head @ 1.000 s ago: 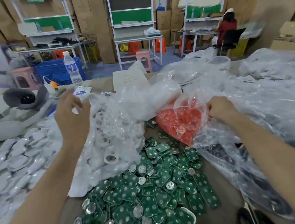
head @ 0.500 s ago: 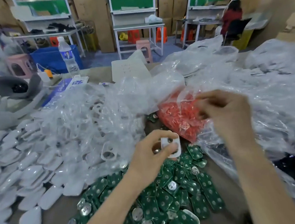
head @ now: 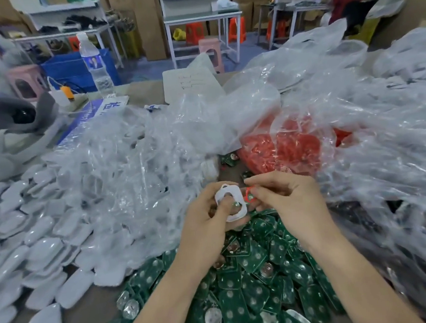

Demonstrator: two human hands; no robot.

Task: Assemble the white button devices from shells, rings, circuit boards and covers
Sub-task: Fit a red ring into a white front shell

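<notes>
My left hand (head: pixel 206 218) grips a white shell (head: pixel 231 203) with two round holes, held up above the pile of green circuit boards (head: pixel 255 285). My right hand (head: pixel 289 201) pinches a small red ring (head: pixel 249 194) right beside the shell's right edge. A clear bag of red rings (head: pixel 282 150) lies just behind the hands. More white shells sit inside a clear bag (head: pixel 121 173) to the left. White covers (head: pixel 22 240) are spread over the left side of the table.
Crumpled clear plastic bags (head: pixel 384 148) fill the right side. A water bottle (head: pixel 95 66), a grey headset (head: pixel 19 115) and a white paper sheet (head: pixel 190 84) stand at the back. A person in red sits at a far bench.
My left hand came out of the shell bag with a white shell and drew it to the middle. My right hand left the red bag with a ring and met the shell.
</notes>
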